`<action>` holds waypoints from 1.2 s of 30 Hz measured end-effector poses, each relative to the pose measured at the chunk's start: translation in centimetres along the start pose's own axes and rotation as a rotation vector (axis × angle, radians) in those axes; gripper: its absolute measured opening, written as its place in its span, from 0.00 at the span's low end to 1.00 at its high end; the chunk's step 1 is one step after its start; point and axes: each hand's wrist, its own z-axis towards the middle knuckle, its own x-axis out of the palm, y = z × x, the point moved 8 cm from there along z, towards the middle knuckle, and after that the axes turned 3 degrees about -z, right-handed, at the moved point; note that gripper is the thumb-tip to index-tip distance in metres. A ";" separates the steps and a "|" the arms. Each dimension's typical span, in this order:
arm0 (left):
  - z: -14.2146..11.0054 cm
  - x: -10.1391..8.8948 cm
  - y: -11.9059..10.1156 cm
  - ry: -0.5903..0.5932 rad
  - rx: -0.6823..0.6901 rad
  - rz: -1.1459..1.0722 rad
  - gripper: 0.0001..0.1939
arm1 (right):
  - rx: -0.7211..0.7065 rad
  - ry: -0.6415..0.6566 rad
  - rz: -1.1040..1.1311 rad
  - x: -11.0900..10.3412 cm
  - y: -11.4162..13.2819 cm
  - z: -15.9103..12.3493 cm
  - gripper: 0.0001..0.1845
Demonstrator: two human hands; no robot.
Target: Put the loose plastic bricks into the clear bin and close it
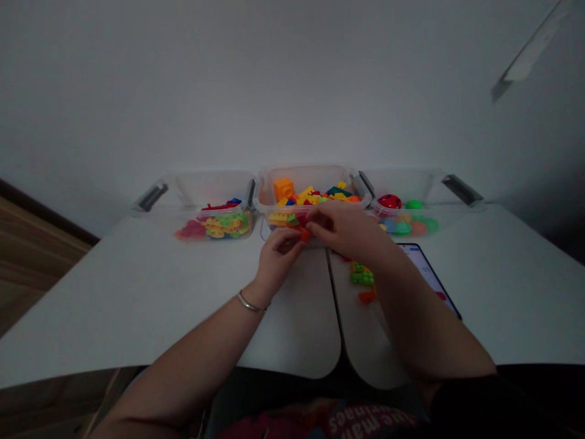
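My left hand (pixel 280 251) and my right hand (pixel 343 228) meet just in front of the middle clear bin (pixel 311 174), fingers pinched together on small red and orange building bricks (pixel 302 230). The bin behind them is full of yellow, orange, blue and green bricks, with a big orange block (pixel 283 188) at its back left. A silver bangle (pixel 250 303) circles my left wrist. Beside my right forearm, green bricks (pixel 362 275) and an orange-red brick (pixel 367 297) lie loose on the white table (pixel 137 292).
A left clear bin (pixel 214 186) holds flat red, yellow and green pieces. A right clear bin (pixel 411 183) holds coloured balls and a red ladybird toy (pixel 389 201). A phone (pixel 427 271) lies under my right forearm. A seam (pixel 333 292) splits the two tabletops.
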 end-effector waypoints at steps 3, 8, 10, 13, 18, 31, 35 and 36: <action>0.0 -0.5 -0.6 -0.051 0.021 -0.023 0.06 | 0.027 0.073 0.028 1.0 0.1 0.0 0.07; -0.2 -0.2 -1.4 -0.068 0.059 -0.028 0.05 | 0.058 0.101 0.015 1.9 0.1 0.1 0.08; -0.2 -0.2 -1.6 -0.067 0.076 -0.020 0.04 | 0.052 0.092 0.022 2.1 0.2 0.1 0.07; -0.3 -0.1 -1.6 -0.050 0.115 -0.008 0.04 | 0.045 0.091 0.077 2.2 0.2 0.2 0.06; -0.5 0.0 -2.2 0.000 0.209 0.089 0.06 | 0.063 0.076 0.130 1.4 -0.3 0.2 0.02; -1.1 2.2 -3.7 0.201 0.305 0.254 0.09 | -0.042 -0.415 -0.003 -2.6 -3.1 0.3 0.08; -1.0 2.3 -3.0 0.232 0.262 0.267 0.10 | -0.039 -0.367 0.007 -1.3 -3.7 0.7 0.08; -1.0 2.4 -2.8 0.238 0.254 0.271 0.10 | -0.036 -0.342 -0.015 -1.1 -3.6 0.8 0.08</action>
